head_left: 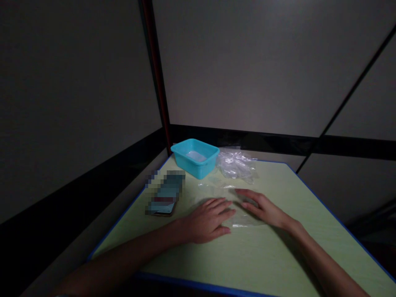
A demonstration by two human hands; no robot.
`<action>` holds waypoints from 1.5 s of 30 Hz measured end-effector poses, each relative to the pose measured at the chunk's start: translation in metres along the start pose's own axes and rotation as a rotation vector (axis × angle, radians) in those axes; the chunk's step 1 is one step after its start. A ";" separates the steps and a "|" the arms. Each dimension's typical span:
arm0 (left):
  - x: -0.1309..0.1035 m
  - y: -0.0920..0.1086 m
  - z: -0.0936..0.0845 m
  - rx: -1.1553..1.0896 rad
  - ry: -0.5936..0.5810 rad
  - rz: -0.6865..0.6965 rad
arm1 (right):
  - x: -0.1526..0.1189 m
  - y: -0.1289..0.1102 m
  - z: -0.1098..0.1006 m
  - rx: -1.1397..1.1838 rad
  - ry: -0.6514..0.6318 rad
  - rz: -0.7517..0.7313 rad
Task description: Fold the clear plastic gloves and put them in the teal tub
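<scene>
A clear plastic bag [247, 220] lies flat on the pale green table [262, 251], partly covered by my hands. My left hand [210, 220] rests palm down over its left side, fingers spread and pointing right. Over the right part of the bag is my right hand [262, 206], fingers stretched out to the left with the thumb apart; I cannot tell whether it touches the plastic. Neither hand grips anything.
A turquoise plastic basin [198, 168] stands at the back left with something pale inside. Beside it lies a heap of crumpled clear plastic bags [236, 165]. A blurred-out flat object [167, 194] lies at the left edge. Grey walls [241, 74] border the table.
</scene>
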State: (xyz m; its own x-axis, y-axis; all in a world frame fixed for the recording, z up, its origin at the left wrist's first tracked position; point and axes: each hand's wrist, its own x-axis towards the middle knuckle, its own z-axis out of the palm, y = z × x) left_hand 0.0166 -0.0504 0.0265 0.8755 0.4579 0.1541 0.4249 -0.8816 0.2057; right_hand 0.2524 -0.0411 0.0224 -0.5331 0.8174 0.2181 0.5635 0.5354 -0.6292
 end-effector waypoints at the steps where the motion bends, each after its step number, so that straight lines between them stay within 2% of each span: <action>1: 0.001 -0.006 0.001 0.015 0.012 -0.038 | 0.001 0.000 0.007 -0.046 -0.045 -0.038; 4: 0.000 -0.023 0.005 0.069 0.018 -0.144 | 0.003 0.005 0.023 -0.166 -0.145 -0.101; 7: -0.001 -0.034 0.010 0.130 0.019 -0.217 | 0.003 0.009 0.029 -0.253 -0.173 -0.089; 11: -0.002 -0.036 0.008 0.207 0.081 -0.272 | -0.001 0.004 0.023 -0.291 -0.243 -0.015; 17: -0.004 -0.038 -0.010 0.199 0.121 -0.385 | -0.012 -0.012 0.006 -0.231 -0.374 0.037; 21: 0.015 -0.055 -0.012 0.095 0.171 -0.426 | -0.011 -0.017 0.006 -0.205 -0.296 -0.013; 28: 0.068 -0.087 0.010 -0.023 0.144 -0.449 | -0.005 -0.014 0.019 -0.215 -0.309 -0.089; 34: 0.086 -0.101 0.021 -0.118 0.103 -0.507 | -0.003 -0.014 0.020 -0.213 -0.266 -0.116; 38: 0.084 -0.096 0.012 -0.163 0.152 -0.441 | -0.001 -0.017 0.018 -0.239 -0.136 -0.139; 41: 0.074 -0.080 0.002 -0.190 0.211 -0.352 | -0.001 -0.021 0.015 -0.257 -0.002 -0.086; 45: 0.058 -0.055 -0.006 -0.236 0.219 -0.248 | -0.001 -0.019 0.013 -0.282 0.195 0.006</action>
State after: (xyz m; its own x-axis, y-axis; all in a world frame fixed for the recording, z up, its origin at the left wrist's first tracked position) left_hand 0.0426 0.0259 0.0300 0.6725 0.6896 0.2688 0.5304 -0.7023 0.4748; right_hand 0.2342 -0.0544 0.0248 -0.4141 0.8314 0.3706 0.7332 0.5459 -0.4053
